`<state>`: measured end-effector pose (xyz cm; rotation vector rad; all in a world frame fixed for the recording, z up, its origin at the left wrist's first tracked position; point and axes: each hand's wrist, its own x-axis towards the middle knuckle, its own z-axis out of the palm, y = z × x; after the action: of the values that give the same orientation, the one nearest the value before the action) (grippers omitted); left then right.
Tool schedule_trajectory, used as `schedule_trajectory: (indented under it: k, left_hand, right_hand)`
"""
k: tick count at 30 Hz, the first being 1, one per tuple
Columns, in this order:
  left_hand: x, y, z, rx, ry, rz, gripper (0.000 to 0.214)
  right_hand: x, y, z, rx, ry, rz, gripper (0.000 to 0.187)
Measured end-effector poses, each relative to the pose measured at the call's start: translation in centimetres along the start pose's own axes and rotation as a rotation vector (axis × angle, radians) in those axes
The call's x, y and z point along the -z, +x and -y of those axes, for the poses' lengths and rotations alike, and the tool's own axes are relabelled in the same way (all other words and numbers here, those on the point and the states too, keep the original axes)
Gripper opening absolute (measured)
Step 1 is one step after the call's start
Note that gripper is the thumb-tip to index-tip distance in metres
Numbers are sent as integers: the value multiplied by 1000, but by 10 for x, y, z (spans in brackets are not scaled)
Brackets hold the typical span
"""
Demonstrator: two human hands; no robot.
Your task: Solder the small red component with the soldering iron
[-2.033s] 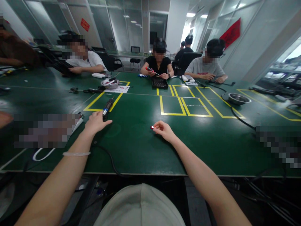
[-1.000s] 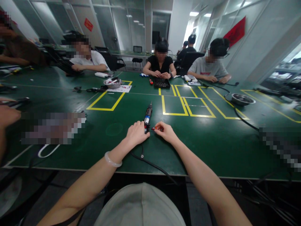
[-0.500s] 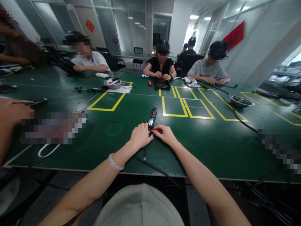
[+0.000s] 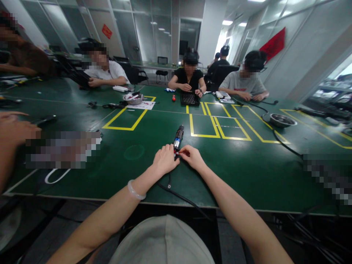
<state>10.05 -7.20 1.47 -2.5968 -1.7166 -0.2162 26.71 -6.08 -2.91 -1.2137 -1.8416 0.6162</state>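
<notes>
A slim opened power tool (image 4: 178,138), dark with a bare silver and blue middle, lies on the green table, its tip pointing away from me. My left hand (image 4: 165,158) is closed around its rear end, fingers curled over the near part. From the right, my right hand (image 4: 192,157) pinches close to that same end, where small red bits show. What sits between its thumb and finger is too small to make out. A black cable (image 4: 184,198) runs from beneath my left wrist over the table's front edge. Beside it, a short lead ends in a ring terminal (image 4: 169,186).
Yellow tape rectangles (image 4: 205,136) mark the green table (image 4: 242,172). A metal bowl (image 4: 283,120) stands at right, another bowl (image 4: 133,98) at back left. Across the table, a person works over a black tray (image 4: 190,99). At left, another person's hand (image 4: 18,126) is near.
Both my hands stay at the tool's rear end with hardly any movement. Across the table, one hand of the person at the black tray has shifted slightly.
</notes>
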Motion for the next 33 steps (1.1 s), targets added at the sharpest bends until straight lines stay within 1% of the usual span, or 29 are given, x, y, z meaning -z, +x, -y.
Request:
schedule_trajectory:
  k: [6, 11, 17, 24, 28, 33]
  left_hand:
    - [-9, 2, 4, -7, -27, -46, 56]
    - [-11, 5, 5, 21, -5, -61, 52]
    - [-6, 8, 6, 39, 20, -39, 50]
    - [0, 7, 9, 41, -4, -5, 46]
    - [0, 8, 13, 53, -27, 16, 49]
    - [3, 9, 24, 29, -15, 39, 51]
  right_hand:
    - [3, -1, -2, -10, 1, -1, 7]
    - [7, -3, 2, 15, -2, -1, 12]
    - [10, -4, 9, 8, 54, 21, 17]
    - [13, -6, 9, 21, 103, 82, 22]
    - [14, -7, 9, 36, 129, 114, 25]
    - [14, -7, 10, 28, 116, 130, 28]
